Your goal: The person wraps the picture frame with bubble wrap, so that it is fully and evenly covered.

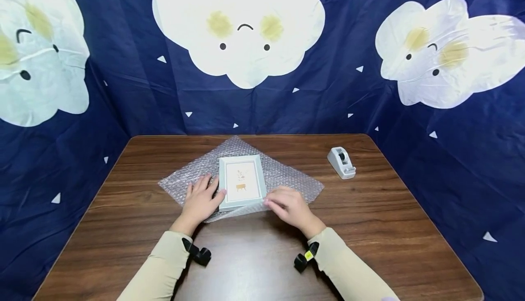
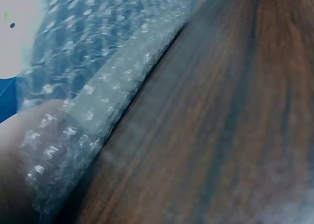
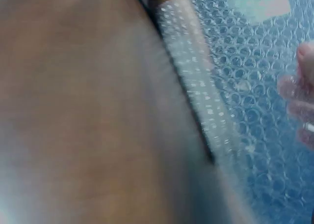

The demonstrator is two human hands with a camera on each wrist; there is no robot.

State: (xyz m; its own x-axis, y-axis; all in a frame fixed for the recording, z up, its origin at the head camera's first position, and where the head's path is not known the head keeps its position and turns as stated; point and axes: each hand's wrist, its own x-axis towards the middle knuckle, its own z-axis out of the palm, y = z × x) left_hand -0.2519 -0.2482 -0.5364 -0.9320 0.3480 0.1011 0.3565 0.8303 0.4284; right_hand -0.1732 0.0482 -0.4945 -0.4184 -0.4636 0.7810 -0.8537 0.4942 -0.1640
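Picture frame lying face up on bubble wrap

The pale blue frame is sitting left of centre on the wooden table, between the table's far edge and the near side where the person is working. Its long axis is running roughly from the far edge towards the person, and its potted-plant print is standing right way up for them. The bubble wrap is spreading out beneath it like a diamond, its far corner almost reaching the table's far edge, while a flap is folding up along the frame's short near side.

The key spatial relation is the frame's place between the hands, with both touching close in. The left hand is resting with fingers spread and loose on the wrap at the frame's left, its thumb meeting the long left border; it is gripping nothing. The right hand is lying just off the near right corner of the frame, thumb and fingers closing in a pinch on the flap's end.

Towards the table's far right corner, a white tape dispenser is standing well apart from both hands.
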